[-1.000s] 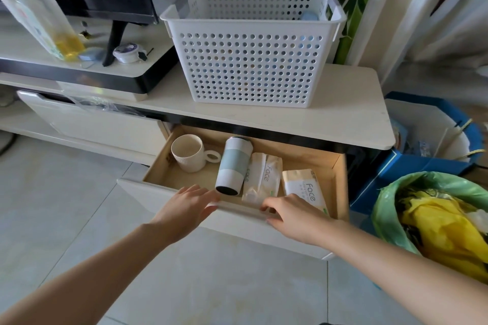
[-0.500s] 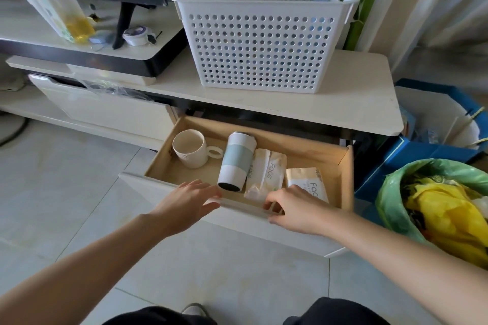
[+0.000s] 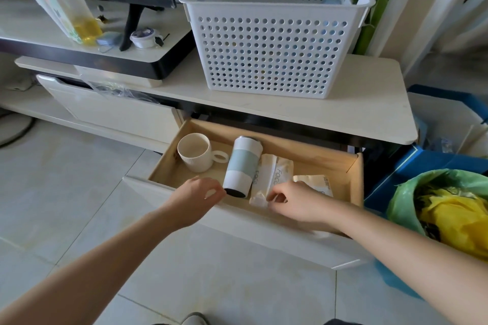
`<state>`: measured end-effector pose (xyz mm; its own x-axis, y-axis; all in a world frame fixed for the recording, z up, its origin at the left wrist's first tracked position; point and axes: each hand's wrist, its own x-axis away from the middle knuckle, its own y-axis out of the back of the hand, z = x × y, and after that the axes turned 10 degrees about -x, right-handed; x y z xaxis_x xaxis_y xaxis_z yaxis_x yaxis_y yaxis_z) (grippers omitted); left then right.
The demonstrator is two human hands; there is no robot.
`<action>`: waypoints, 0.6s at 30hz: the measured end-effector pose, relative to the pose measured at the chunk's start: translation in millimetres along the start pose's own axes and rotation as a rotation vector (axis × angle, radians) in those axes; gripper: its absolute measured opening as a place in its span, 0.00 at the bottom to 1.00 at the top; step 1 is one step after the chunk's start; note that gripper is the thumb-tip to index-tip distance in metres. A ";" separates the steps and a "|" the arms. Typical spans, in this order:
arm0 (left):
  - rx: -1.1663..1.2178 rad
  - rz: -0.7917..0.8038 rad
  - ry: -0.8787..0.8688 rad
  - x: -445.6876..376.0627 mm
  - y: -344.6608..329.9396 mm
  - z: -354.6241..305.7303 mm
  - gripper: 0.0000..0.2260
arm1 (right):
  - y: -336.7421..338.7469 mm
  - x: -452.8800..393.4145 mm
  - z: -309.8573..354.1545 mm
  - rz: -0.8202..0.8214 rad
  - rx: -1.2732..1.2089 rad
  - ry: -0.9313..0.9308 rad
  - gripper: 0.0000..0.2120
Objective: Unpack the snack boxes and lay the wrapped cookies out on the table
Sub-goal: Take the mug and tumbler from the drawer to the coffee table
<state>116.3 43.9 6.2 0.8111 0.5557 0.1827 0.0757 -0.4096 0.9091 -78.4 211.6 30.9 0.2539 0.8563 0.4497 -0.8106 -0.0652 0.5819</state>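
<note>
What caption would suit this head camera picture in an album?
Two hands, left and right, reach into an open drawer holding a mug, a tumbler and tissue packs.

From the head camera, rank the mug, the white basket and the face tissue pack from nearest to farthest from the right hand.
1. Face tissue pack: in the drawer, at the right hand fingertips.
2. Mug: left end of the drawer, beyond the tumbler.
3. White basket: up on the cabinet top, behind the drawer.

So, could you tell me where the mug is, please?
In the head view, the mug stands upright at the open drawer's left end, beside the lying tumbler.
</note>
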 end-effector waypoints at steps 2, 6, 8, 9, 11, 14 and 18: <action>0.089 0.000 0.099 -13.6 4.8 -5.0 0.07 | 5.3 -15.7 5.5 -0.052 -0.074 -0.017 0.16; 0.484 -0.054 0.398 -46.6 8.1 -8.1 0.07 | 11.3 -53.9 13.4 -0.117 -0.219 -0.086 0.21; 0.729 -0.079 0.541 -61.6 5.6 -9.9 0.07 | 11.8 -70.5 15.7 -0.155 -0.292 -0.135 0.22; 0.846 -0.073 0.605 -68.1 3.8 -11.1 0.06 | 11.4 -78.0 16.6 -0.174 -0.331 -0.162 0.21; 1.041 -0.039 0.711 -80.5 -2.3 -12.5 0.05 | 9.8 -91.7 16.9 -0.208 -0.423 -0.209 0.19; 1.198 -0.002 0.818 -96.1 -13.9 -11.1 0.04 | 5.8 -109.6 15.6 -0.247 -0.532 -0.281 0.19; 1.324 -0.010 0.906 -109.5 -22.3 -10.6 0.04 | 1.0 -126.4 18.7 -0.270 -0.526 -0.356 0.22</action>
<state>19.7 -0.2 -30.1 0.2496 0.5897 0.7680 0.8944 -0.4444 0.0505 -101.5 93.8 -12.7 0.5682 0.5810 0.5828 -0.8198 0.4612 0.3395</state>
